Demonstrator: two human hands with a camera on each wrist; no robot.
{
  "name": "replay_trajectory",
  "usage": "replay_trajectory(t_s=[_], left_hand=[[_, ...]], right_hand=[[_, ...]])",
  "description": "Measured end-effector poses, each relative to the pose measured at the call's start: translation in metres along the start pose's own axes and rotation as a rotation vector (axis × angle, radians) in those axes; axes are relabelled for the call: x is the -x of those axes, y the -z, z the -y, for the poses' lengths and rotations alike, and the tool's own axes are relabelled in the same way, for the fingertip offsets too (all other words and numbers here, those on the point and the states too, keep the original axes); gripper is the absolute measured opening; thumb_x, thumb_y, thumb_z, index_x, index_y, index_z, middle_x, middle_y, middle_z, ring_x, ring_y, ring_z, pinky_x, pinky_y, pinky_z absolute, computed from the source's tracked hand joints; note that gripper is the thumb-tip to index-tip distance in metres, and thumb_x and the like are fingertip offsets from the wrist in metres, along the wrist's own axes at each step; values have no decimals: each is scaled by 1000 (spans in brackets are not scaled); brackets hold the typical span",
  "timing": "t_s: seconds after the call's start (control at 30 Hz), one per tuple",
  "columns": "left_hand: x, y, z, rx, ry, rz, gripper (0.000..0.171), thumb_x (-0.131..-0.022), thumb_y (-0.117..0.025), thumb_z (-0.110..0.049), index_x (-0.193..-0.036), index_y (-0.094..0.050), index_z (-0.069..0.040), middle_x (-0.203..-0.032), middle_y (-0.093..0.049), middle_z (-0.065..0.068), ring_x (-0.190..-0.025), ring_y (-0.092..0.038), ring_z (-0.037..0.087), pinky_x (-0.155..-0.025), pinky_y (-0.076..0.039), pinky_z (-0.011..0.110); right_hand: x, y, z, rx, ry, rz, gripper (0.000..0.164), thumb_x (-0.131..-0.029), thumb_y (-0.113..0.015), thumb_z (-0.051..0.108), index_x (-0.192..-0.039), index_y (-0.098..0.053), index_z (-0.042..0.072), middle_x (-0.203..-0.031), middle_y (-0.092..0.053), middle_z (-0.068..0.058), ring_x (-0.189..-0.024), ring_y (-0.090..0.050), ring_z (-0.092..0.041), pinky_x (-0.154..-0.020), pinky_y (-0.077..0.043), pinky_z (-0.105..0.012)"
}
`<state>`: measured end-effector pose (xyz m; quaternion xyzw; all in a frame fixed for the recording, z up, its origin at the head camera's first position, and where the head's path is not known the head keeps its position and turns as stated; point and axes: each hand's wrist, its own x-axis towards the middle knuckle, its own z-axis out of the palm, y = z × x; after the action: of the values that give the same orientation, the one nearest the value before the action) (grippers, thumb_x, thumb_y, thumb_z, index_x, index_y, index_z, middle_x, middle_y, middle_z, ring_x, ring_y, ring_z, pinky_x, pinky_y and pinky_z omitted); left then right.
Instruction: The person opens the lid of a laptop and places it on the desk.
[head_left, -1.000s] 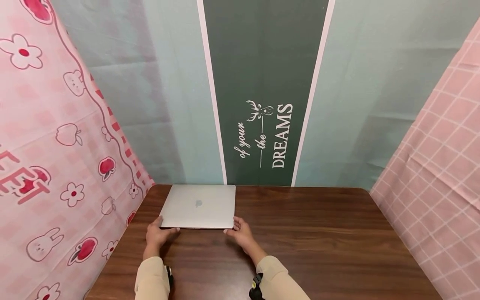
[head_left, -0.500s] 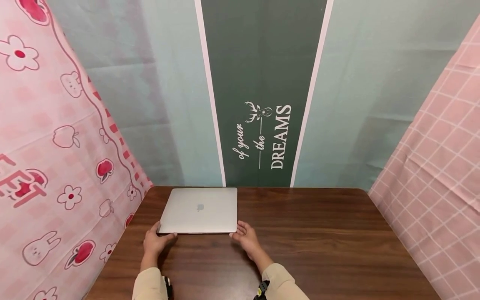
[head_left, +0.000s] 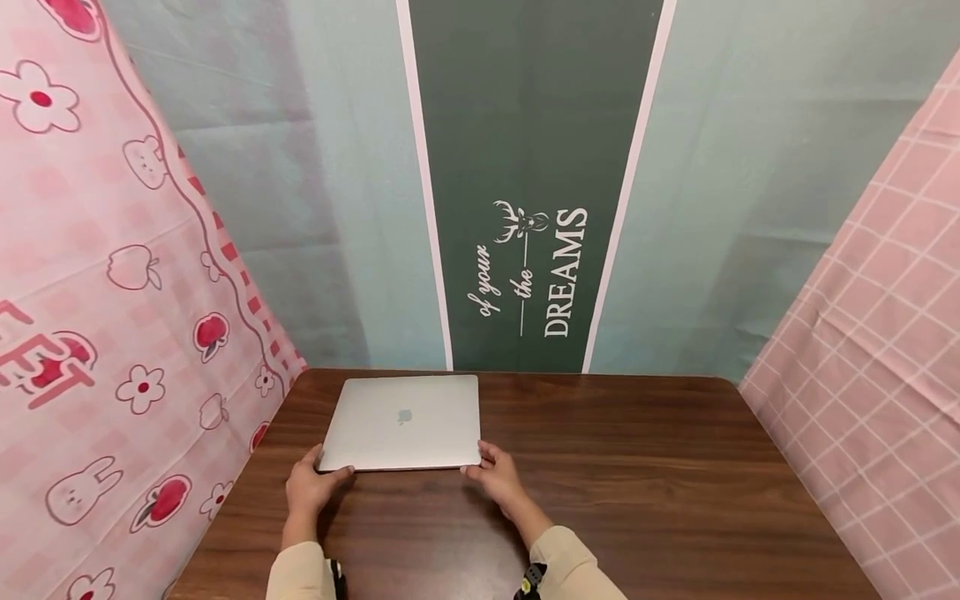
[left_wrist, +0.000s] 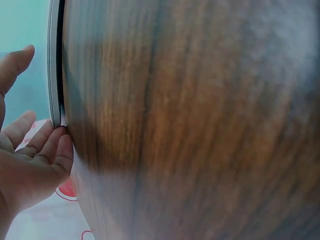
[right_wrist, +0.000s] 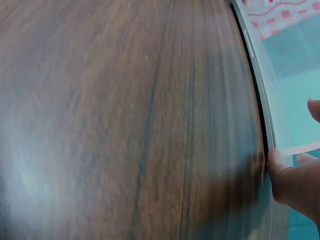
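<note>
A closed silver laptop [head_left: 390, 425] with an apple logo on its lid lies at the back left of the brown wooden table [head_left: 622, 483]. My left hand [head_left: 309, 487] holds its front left corner, with fingers along the left side and the thumb at the front edge. In the left wrist view, the bent fingers [left_wrist: 52, 145] meet the corner, while the thumb stands slightly off the edge. At the front right corner, my right hand [head_left: 501, 479] holds the laptop in a similar way. The right wrist view shows a fingertip right at the thin laptop edge [right_wrist: 262, 95].
Pink patterned cloth [head_left: 172, 333] hangs along the left side, and pink checked cloth [head_left: 862, 333] along the right. Behind the table's back edge hangs a grey-green curtain [head_left: 352, 208] with printed white words. The wooden tabletop stretches to the right of the laptop.
The laptop has come slightly nearer to me and a little to the right, with both hands staying at its front corners. Its back edge now lies a bit inside the table's back edge.
</note>
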<state>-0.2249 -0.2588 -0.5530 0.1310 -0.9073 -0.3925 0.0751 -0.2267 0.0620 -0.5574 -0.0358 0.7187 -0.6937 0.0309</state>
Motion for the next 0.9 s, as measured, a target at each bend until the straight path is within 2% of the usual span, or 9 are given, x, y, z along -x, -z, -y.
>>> replay_trajectory(t_s=[0.17,0.33,0.47,0.63,0.9], left_hand=[[1,1,0,-16,2,-8,77,-73,-77,-28,-129,-43,12,-120,-48,37,-109,-46,48,-92,-33,56],[1,1,1,-27,17,18,76,-72,-77,-31,-127,-47,10,-113,-52,36,-102,-49,47,-87,-36,56],[3,0,1,-16,27,34,77,-70,-78,-32,-127,-47,10,-110,-53,36,-99,-50,46,-85,-37,56],[7,-2,-2,-14,14,35,77,-69,-79,-32,-126,-49,10,-108,-55,35,-97,-51,45,-84,-38,55],[16,-10,-4,-31,-16,20,73,-67,-81,-30,-122,-53,9,-107,-58,32,-97,-52,45,-84,-38,54]], right_hand=[[-4,5,-3,26,-9,-12,63,-74,-69,-1,-125,-38,-24,-114,-49,-37,-106,-52,-45,-82,-48,-37],[-9,9,-9,95,-28,-34,65,-73,-70,1,-123,-38,-25,-105,-55,-33,-98,-56,-37,-78,-49,-37],[-7,12,-9,172,-57,-50,68,-73,-73,6,-125,-40,-22,-109,-55,-29,-100,-53,-34,-80,-47,-38],[-3,16,-8,212,-83,-57,70,-72,-75,9,-125,-41,-21,-110,-54,-29,-102,-52,-35,-83,-46,-41],[8,22,-5,296,-74,-90,67,-69,-75,7,-122,-45,-21,-109,-54,-30,-104,-51,-39,-87,-43,-47]])
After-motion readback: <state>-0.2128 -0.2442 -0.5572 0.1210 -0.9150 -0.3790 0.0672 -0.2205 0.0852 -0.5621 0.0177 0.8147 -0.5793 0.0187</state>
